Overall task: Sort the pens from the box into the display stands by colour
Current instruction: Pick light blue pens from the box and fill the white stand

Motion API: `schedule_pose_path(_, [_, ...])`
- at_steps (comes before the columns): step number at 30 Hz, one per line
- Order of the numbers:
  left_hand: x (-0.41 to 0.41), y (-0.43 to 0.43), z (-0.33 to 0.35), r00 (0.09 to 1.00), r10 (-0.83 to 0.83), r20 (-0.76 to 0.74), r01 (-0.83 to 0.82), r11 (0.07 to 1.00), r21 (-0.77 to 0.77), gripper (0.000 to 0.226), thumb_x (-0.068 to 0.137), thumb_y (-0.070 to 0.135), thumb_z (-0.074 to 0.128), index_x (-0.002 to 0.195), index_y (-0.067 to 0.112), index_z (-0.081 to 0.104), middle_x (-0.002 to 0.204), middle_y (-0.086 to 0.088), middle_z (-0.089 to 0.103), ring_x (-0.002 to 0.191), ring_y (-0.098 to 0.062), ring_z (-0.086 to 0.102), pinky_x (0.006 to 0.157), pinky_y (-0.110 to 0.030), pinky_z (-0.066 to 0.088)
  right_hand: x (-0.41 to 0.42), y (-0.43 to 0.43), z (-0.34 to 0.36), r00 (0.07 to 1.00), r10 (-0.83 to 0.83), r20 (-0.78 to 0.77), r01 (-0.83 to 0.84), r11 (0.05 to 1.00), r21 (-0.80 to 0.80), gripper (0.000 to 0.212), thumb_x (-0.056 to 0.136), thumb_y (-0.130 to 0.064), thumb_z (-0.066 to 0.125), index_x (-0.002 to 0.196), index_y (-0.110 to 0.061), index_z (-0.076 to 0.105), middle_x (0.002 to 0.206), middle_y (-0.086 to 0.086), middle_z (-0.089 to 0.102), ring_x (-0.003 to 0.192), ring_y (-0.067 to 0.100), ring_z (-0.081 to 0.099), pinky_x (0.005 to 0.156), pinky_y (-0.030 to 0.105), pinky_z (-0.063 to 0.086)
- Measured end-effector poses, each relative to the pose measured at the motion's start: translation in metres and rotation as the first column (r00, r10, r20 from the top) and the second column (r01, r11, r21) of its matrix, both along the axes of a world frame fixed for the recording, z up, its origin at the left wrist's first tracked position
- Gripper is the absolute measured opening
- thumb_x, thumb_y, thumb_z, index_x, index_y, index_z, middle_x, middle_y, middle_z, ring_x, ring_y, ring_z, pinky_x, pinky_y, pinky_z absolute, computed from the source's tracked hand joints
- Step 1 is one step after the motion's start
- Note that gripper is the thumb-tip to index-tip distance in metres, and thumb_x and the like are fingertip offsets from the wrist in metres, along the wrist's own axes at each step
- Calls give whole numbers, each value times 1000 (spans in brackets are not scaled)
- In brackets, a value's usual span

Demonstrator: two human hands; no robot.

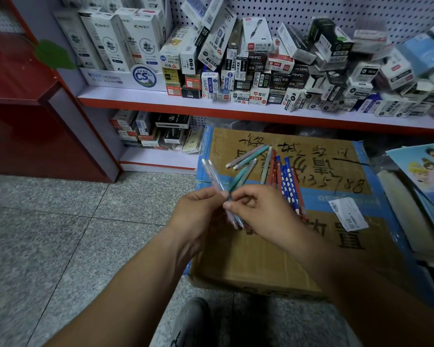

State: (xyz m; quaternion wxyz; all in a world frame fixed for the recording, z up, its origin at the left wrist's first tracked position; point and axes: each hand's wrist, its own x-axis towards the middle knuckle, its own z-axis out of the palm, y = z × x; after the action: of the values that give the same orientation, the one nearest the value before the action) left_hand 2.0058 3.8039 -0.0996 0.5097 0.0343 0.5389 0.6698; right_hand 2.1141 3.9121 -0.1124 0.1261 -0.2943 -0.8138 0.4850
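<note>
A big brown box (261,259) with blue edges has black writing on its top. Over its near left part, two hands hold a little bunch of four pens. The left hand (198,211) has its fingers curled round two pale pens (214,176), which point far and left. The right hand (258,214) pinches the bunch with finger and thumb, just where two green pens (242,175) cross the pale ones and point far and right.

More pens lie loose on the box top, past the hands. Two light pens (248,156) lie side by side at the far end. One grey pen (266,166) lies just right of them. Next comes a heap of red pens (272,171) and blue pens (287,182) with white spots. There look to be about three of each, but they overlap and I cannot count them for sure. One white label (348,214) is stuck on the box at the right.

The box sits on a grey stone floor (60,234). Behind it is a white shelf (161,100) with a red edge, piled with many small boxes (248,78). A red cupboard (23,136) stands far left. Picture books (426,166) lie at the right. One shoe (193,319) shows near.
</note>
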Motion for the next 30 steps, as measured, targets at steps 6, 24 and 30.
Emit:
schedule_pose_path(6, [-12, -6, -5, 992, -4, -125, -18, 985, -174, 17, 97, 7, 58, 97, -5, 70, 85, -21, 68, 65, -25, 63, 50, -27, 51, -10, 8, -9, 994, -53, 93, 58, 997, -54, 12, 86, -41, 73, 85, -29, 74, 76, -11, 70, 71, 4, 66, 63, 33, 58])
schedule_pose_path(24, [-23, -7, -15, 981, 3, -196, -42, 980, -194, 22, 99, 11, 56, 106, -5, 69, 95, -22, 73, 76, -24, 67, 62, -33, 52, -41, 33, -28, 878, -324, 354, 203, 919, 338, 29, 82, -26, 74, 102, -23, 53, 93, -3, 62, 86, 21, 62, 72, 36, 55])
schedule_pose_path(30, [-17, -3, -11, 982, 12, -187, -45, 984, -172, 16, 99, 7, 55, 100, -4, 67, 101, -23, 73, 81, -25, 69, 64, -35, 54, -40, 30, -32, 869, -382, 314, 216, 865, 454, 36, 83, -34, 76, 110, -21, 56, 101, 2, 66, 93, 25, 64, 72, 36, 55])
